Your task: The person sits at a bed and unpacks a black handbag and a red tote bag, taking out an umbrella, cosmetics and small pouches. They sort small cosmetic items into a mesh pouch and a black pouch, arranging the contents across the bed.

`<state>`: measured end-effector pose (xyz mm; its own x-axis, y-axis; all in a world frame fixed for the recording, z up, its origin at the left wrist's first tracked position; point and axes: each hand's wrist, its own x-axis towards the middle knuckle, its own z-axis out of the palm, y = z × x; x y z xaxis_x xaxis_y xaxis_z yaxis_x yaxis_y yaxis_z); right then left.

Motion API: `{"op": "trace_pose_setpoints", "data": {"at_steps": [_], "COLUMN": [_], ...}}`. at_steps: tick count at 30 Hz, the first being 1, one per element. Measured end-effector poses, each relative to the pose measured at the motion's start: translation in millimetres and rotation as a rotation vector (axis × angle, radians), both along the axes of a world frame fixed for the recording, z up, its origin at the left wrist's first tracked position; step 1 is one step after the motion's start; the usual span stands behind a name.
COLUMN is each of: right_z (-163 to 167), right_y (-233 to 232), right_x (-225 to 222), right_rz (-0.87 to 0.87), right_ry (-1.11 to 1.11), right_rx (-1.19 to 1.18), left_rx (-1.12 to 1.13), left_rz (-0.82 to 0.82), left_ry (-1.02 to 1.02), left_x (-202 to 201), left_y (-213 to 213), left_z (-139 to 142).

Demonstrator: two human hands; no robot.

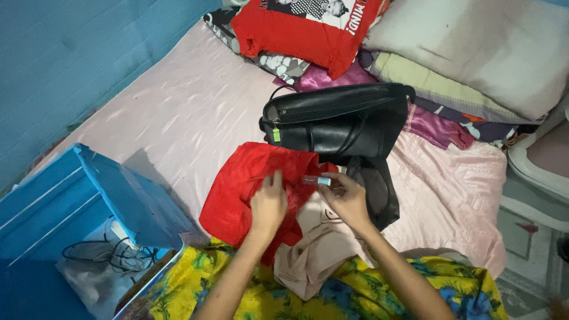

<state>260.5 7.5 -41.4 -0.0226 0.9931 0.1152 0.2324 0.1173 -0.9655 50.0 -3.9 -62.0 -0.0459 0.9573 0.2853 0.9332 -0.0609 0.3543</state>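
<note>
My left hand [268, 204] rests on a red garment [237, 184] lying on the pink bed sheet [195, 112], fingers pressed into its lacy part. My right hand [345, 198] holds a small tube-like item with a light blue cap [317, 180] over the red garment's right edge. Just beyond both hands lies a black handbag [341, 121] with a small green tag. A beige cloth [314, 249] lies under my forearms, and a dark grey cloth [379, 189] sits right of my right hand.
A blue box [89, 201] with cables and a plastic bag inside stands at the left. A red printed shirt [302, 29], pillows [474, 47] and purple cloth are piled at the bed's head. Yellow floral fabric [355, 296] covers my lap. A blue wall runs along the left.
</note>
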Motion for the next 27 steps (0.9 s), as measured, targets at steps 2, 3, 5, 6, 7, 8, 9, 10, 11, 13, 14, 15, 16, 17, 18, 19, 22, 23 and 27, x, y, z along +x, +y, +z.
{"op": "trace_pose_setpoints", "data": {"at_steps": [2,3,5,6,7,8,9,10,11,13,14,15,16,17,18,19,22,23,27], "right_z": [-0.3,-1.1,-5.4,-8.9,-13.4,-18.5,-24.4,-30.8,-37.2,-49.7,-54.9,-59.5,-63.4,-66.3,-68.5,-70.1,-72.1,-72.0,-66.7], "right_y": [-1.2,-1.5,-2.1,-2.4,-2.6,-3.0,-3.6,-4.8,-7.1,-11.9,-14.2,-17.2,-19.9,-21.8,-22.8,-23.1,-21.4,-20.7,-18.4], "right_x": [-2.2,-2.8,-3.2,-3.7,-4.5,-5.4,-7.6,-10.8,-14.0,-25.0,-30.4,-36.1,-41.8,-46.3,-50.1,-53.8,-62.3,-65.0,-81.3], "right_rz": [0.008,0.012,0.02,0.042,0.064,0.085,0.128,0.171,0.216,0.261,0.286,0.277,0.267,0.256,0.249,0.241,0.274,0.294,0.416], "right_ry": [0.055,0.022,-0.044,-0.068,-0.094,-0.12,-0.105,-0.092,-0.08,-0.121,-0.143,-0.183,-0.223,-0.263,-0.302,-0.342,-0.277,-0.223,0.08], "right_rx": [0.04,0.0,-0.083,-0.055,-0.025,0.005,0.041,0.076,0.108,0.064,0.047,0.102,0.158,0.213,0.286,0.359,0.262,0.174,0.047], "left_rx": [0.019,0.008,-0.003,-0.003,-0.002,0.011,0.025,0.037,0.024,0.007,0.021,0.036,0.052,-0.027,-0.108,-0.187,-0.253,-0.211,-0.085], "left_rz": [0.033,0.043,0.02,-0.013,-0.045,-0.07,-0.099,-0.127,-0.134,-0.147,-0.156,-0.166,-0.176,-0.154,-0.13,-0.104,-0.105,-0.132,-0.169], "left_ry": [0.074,0.114,0.156,0.158,0.158,0.159,0.163,0.166,0.175,0.202,0.162,0.125,0.087,0.052,0.015,-0.025,-0.002,-0.015,-0.004], "left_x": [-9.3,-13.1,-16.2,-16.3,-16.0,-16.0,-17.2,-18.2,-19.7,-26.3,-28.3,-30.1,-31.4,-29.7,-25.6,-23.5,-28.0,-32.2,-49.2], "left_y": [4.6,5.7,4.8,2.4,0.2,-1.8,-3.5,-5.0,-6.4,-8.4,-10.7,-14.2,-16.7,-20.8,-28.0,-33.3,-44.3,-45.1,-43.7], "left_z": [-8.6,-12.4,-19.5,-22.7,-25.4,-27.2,-27.9,-27.9,-26.7,-20.1,-15.6,-10.3,-4.1,1.6,6.4,11.9,28.0,32.5,42.8]}}
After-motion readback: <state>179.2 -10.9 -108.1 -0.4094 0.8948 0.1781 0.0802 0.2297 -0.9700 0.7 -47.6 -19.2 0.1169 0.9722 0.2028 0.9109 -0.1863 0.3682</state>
